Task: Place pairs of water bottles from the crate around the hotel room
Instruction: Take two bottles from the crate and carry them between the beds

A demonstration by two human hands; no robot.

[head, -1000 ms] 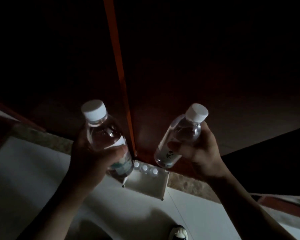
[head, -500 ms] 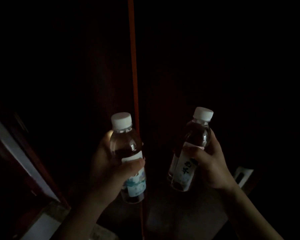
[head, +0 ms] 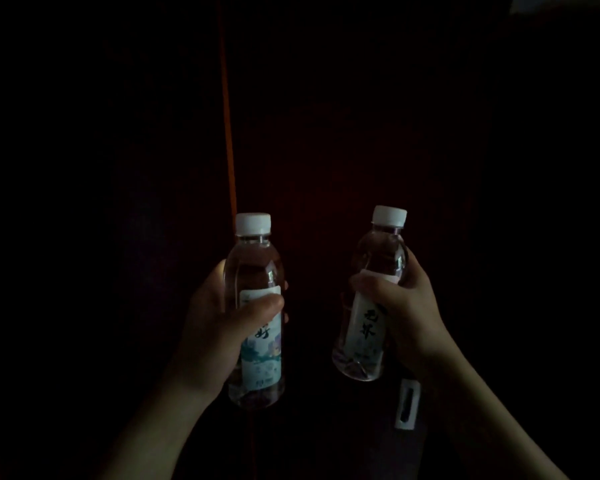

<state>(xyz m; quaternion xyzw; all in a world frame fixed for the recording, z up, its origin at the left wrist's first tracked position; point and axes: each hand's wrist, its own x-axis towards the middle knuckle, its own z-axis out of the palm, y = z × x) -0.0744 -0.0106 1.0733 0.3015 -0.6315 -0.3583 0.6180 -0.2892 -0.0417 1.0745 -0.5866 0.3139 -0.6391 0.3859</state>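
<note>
I hold two clear water bottles with white caps upright in front of me in a very dark room. My left hand (head: 219, 327) grips the left bottle (head: 257, 271) around its pale blue label, thumb across the front. My right hand (head: 409, 310) grips the right bottle (head: 378, 265), which tilts slightly left and carries a white label with dark characters. The crate is out of view.
A dark wooden panel fills the background, with a thin orange vertical edge (head: 227, 133) above the left bottle. A small white plate with a dark slot (head: 408, 403) shows just below the right bottle. Everything else is too dark to make out.
The view has swung up from the lit floor and the crate to the dark wooden panel. Both bottles stay in my hands and now stand more upright.
</note>
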